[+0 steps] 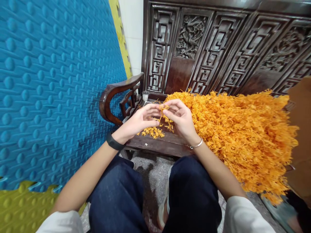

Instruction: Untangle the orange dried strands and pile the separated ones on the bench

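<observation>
Bare right hand (181,119) pinches a small, spidery orange plastic sprig (163,110) between thumb and fingers above the dark brown wooden desk (170,147), while the left hand (141,122) is part-open, its fingertips apparently just touching the sprig. A light pinch near the stem should spare the thin tips, and working well clear of the bushy orange pile (238,129) should avoid snags.

Single head-worn view, looking forward and steeply down, within arm's reach.
</observation>
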Demonstrator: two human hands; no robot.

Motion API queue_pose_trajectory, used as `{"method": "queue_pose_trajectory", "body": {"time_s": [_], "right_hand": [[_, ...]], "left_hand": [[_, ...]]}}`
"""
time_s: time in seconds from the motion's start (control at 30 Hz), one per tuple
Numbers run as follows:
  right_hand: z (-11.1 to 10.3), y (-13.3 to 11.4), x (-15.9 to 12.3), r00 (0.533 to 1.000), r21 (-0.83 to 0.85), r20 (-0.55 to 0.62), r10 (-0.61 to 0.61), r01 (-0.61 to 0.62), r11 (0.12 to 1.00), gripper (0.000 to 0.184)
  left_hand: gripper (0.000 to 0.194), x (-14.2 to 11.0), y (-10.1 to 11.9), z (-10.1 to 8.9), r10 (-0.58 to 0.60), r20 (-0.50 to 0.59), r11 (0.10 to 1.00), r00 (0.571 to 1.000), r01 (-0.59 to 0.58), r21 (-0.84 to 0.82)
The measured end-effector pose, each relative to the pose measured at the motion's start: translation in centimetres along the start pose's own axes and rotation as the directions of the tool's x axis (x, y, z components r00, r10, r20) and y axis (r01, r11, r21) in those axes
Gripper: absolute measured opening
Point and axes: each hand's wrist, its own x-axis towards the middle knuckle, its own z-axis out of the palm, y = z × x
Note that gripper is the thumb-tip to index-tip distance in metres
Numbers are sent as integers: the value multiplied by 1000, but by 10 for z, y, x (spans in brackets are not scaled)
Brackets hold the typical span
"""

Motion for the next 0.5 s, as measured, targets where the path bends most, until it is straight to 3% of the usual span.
{"method": "queue_pose_trajectory", "body": {"time_s": [0.27,0.4,0.5], "right_hand": [[-3,-5,-1,998,-68,60,0,4,998,19],[-4,-9,-2,995,-78,87,-45,52,996,17],[-3,-12,-2,994,-100,93,-56,66,993,15]], "left_hand": [[29,-2,6,1,48,17,973,999,-51,227],[43,-3,8,-1,79,29,936,996,-84,341],[34,-4,10,0,39,41,933,998,-51,356]]}}
